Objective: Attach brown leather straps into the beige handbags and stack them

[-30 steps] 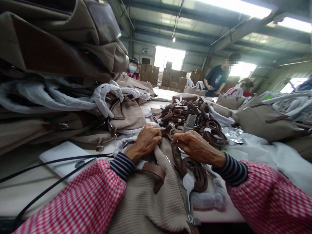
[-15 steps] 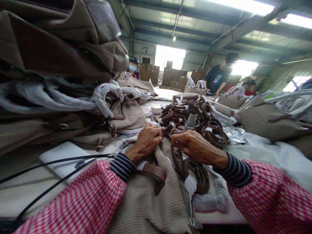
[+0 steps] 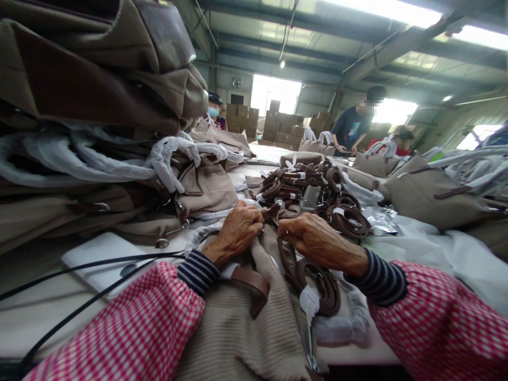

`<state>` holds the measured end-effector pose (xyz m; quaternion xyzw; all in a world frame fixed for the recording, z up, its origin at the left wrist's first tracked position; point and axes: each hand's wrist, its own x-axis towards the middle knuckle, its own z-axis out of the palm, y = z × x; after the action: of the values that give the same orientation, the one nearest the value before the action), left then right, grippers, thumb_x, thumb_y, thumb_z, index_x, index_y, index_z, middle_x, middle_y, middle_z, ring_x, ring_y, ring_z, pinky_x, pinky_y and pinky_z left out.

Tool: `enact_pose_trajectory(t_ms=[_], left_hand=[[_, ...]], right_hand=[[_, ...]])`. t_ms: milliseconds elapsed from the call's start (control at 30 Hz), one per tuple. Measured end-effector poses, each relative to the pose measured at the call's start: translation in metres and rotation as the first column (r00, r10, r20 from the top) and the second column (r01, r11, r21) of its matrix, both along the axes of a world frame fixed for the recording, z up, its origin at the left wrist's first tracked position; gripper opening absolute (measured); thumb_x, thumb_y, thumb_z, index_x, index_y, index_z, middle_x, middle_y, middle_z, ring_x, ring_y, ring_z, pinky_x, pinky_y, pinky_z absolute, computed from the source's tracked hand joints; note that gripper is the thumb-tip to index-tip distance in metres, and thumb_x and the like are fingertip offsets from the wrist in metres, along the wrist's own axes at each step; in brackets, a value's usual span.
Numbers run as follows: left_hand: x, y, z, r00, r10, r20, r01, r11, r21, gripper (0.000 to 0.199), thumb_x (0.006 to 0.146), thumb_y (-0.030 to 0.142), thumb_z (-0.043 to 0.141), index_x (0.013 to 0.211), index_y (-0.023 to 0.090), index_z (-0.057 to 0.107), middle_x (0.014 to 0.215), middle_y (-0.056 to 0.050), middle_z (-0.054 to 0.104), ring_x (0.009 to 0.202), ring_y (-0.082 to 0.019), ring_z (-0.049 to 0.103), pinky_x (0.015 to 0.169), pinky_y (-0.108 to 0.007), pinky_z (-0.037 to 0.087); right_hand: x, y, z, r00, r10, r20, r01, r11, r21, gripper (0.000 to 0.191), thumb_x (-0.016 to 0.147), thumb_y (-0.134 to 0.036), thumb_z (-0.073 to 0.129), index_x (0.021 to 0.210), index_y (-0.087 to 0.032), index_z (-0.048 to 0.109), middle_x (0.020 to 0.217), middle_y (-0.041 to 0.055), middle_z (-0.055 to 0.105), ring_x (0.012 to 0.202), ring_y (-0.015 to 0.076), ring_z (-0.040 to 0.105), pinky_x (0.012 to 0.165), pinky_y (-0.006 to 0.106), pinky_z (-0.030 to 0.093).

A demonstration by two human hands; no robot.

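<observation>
The left hand and right hand, fingers curled shut, pinch a brown strap end atop a beige ribbed bag at six o'clock. A coiled strap with a blank white tag trails below. Loose straps pile at twelve o'clock, stacked bags at ten. Both hands have barely shifted.

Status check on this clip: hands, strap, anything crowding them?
Left hand and right hand both pinched on brown strap over beige bag. Coiled strap pile just beyond; stacked bags at left.
</observation>
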<state>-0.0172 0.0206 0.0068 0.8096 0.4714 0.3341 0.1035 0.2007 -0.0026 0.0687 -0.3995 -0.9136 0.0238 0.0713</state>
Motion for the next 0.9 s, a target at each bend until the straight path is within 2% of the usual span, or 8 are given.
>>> enact_pose_trajectory(t_ms=[400, 633, 900], left_hand=[[0.001, -0.002, 0.001, 1.000, -0.015, 0.006, 0.015, 1.000, 0.004, 0.019, 0.084, 0.015, 0.053, 0.073, 0.019, 0.068, 0.091, -0.006, 0.072, 0.098, -0.028, 0.053, 0.089, -0.043, 0.041], [0.002, -0.001, 0.001, 1.000, -0.023, -0.006, 0.023, 1.000, -0.006, 0.019, 0.082, 0.014, 0.052, 0.072, 0.018, 0.068, 0.087, -0.006, 0.071, 0.097, -0.027, 0.052, 0.089, -0.042, 0.041], [0.001, 0.000, 0.000, 1.000, -0.021, 0.011, 0.021, 1.000, 0.002, 0.019, 0.082, 0.015, 0.053, 0.074, 0.018, 0.069, 0.090, -0.006, 0.072, 0.098, -0.027, 0.052, 0.090, -0.043, 0.040]], right_hand=[[-0.004, -0.001, -0.001, 1.000, -0.019, 0.021, 0.019, 1.000, 0.009, 0.016, 0.088, -0.007, 0.053, 0.080, -0.020, 0.058, 0.070, 0.0015, 0.059, 0.067, 0.0149, 0.053, 0.064, 0.029, 0.026], [-0.012, -0.001, -0.003, 1.000, -0.004, 0.014, 0.004, 1.000, -0.015, 0.020, 0.089, -0.008, 0.054, 0.074, -0.020, 0.049, 0.067, -0.0013, 0.050, 0.062, 0.0119, 0.043, 0.064, 0.028, 0.026], [-0.005, -0.002, -0.002, 0.999, -0.020, -0.034, 0.018, 0.999, -0.040, 0.016, 0.087, -0.006, 0.054, 0.077, -0.019, 0.053, 0.071, 0.0001, 0.057, 0.066, 0.0122, 0.051, 0.066, 0.028, 0.028]])
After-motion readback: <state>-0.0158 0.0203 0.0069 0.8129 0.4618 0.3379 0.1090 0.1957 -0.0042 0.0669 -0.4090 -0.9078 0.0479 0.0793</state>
